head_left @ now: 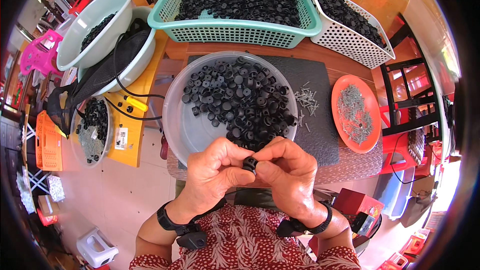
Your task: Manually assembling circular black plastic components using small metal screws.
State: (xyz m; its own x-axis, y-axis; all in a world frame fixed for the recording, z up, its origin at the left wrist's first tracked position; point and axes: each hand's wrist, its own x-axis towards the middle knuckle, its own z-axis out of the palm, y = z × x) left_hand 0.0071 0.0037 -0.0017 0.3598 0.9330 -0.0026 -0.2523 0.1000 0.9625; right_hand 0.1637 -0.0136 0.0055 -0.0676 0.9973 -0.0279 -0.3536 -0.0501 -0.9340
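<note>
Between the fingertips of both my hands is one small round black plastic part point(249, 164) with holes in its face. My left hand point(214, 174) pinches its left side; my right hand point(289, 172) grips it from the right with thumb and forefinger. Just beyond my fingers stands a clear round basin point(174, 115), with a heap of similar black parts point(239, 95) piled toward its right side. Small metal screws point(307, 101) lie loose on a dark mat point(320, 145) right of the basin. More screws fill an orange oval plate point(368, 141) farther right.
A green basket point(235, 35) and a white basket point(345, 46), both full of black parts, stand at the back. Pale green basins point(127, 5) are at left. A yellow-handled tool point(136, 103) and a black cable point(117, 70) lie near a tub point(75, 142) of parts and screws.
</note>
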